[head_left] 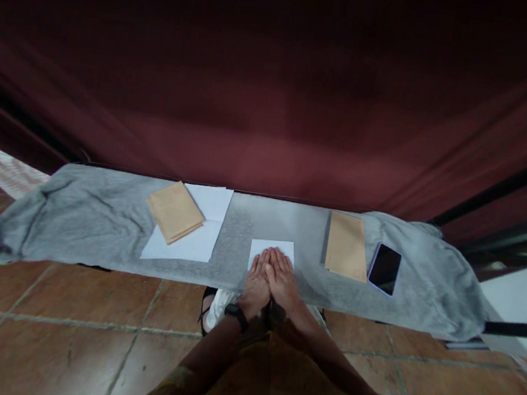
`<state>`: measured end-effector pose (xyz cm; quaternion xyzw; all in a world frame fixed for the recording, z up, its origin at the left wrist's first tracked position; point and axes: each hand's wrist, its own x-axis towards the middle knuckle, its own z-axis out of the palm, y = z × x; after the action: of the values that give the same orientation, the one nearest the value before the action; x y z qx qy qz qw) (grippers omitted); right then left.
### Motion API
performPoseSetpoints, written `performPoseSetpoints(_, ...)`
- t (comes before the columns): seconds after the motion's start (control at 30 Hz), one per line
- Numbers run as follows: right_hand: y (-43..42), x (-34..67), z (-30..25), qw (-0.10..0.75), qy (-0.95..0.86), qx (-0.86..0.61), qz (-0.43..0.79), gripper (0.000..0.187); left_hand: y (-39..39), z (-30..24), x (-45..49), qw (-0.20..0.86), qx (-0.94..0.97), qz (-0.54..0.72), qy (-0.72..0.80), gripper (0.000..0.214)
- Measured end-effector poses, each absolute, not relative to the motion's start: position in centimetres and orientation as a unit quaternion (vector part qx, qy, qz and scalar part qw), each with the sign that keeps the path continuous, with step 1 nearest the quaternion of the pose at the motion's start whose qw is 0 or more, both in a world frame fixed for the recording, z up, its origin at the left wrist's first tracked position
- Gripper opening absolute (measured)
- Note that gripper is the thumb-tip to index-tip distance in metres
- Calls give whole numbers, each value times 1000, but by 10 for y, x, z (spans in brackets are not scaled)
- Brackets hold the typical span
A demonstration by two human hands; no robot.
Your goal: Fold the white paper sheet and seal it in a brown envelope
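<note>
A small white folded paper (280, 246) lies near the front edge of the grey cloth. My left hand (258, 280) rests flat on it, fingers stretched forward. Beside it and touching it, my right hand (282, 280) also lies flat on the paper, its thumb over the left hand. Both palms face down and hide the paper's lower part. To the left, brown envelopes (175, 212) lie on top of white paper sheets (211, 236). On the right is another stack of brown envelopes (347, 246).
A phone (384, 269) lies right of the right-hand envelopes. Grey cloth (98, 215) covers the narrow surface, wrinkled at both ends. A dark red fabric wall (274, 109) rises along its far edge. Tiled floor (84, 329) shows below.
</note>
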<state>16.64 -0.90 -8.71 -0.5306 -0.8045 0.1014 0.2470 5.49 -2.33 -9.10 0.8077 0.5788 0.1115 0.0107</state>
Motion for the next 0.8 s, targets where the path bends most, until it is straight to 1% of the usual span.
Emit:
performPoseSetpoints(0.23,-18,195,-94,177,-819,-545,26,59,-30,-81,38,8,770,122,626,61)
performPoseSetpoints(0.4,-22,206,-93,171,-806,-567,4,60,-36,-79,30,25,737,145,660,61)
performPoseSetpoints(0.57,-23,209,-90,176,-799,-575,8,60,-34,-75,32,23,710,160,686,60)
performPoseSetpoints(0.7,-23,208,-88,170,-796,-581,16,58,-23,-72,50,46,738,153,656,57)
performPoseSetpoints(0.8,-24,208,-87,144,-801,-581,16,59,-12,-73,69,84,775,135,612,56)
